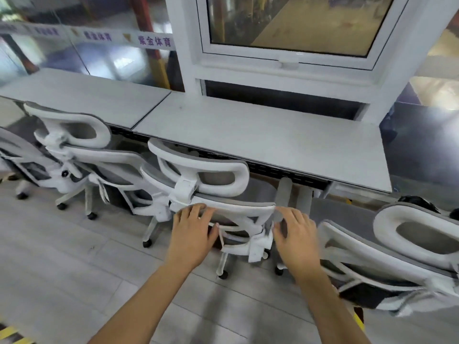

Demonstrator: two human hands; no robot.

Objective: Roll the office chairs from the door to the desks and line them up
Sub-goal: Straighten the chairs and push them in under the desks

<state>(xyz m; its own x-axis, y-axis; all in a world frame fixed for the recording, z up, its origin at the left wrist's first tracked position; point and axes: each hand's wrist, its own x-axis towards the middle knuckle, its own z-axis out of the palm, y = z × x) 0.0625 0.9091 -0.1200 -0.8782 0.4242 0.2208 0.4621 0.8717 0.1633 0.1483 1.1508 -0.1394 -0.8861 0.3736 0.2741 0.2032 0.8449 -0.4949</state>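
Note:
A white and grey mesh office chair point(213, 180) stands in front of me, its seat tucked under the grey desk point(260, 135). My left hand point(192, 229) rests on the left end of the chair's backrest top, fingers curled over the frame. My right hand point(295, 234) holds the right end of the same backrest. Another matching chair point(79, 135) stands at the desk to the left, and a third chair point(407, 247) leans close on my right.
A second desk top point(82, 95) joins the first on the left. Behind the desks are a white-framed window point(285, 45) and glass panels. A further chair's edge point(15, 155) shows at far left. Pale wood floor point(74, 269) lies behind the chairs, with yellow-black tape at the bottom left.

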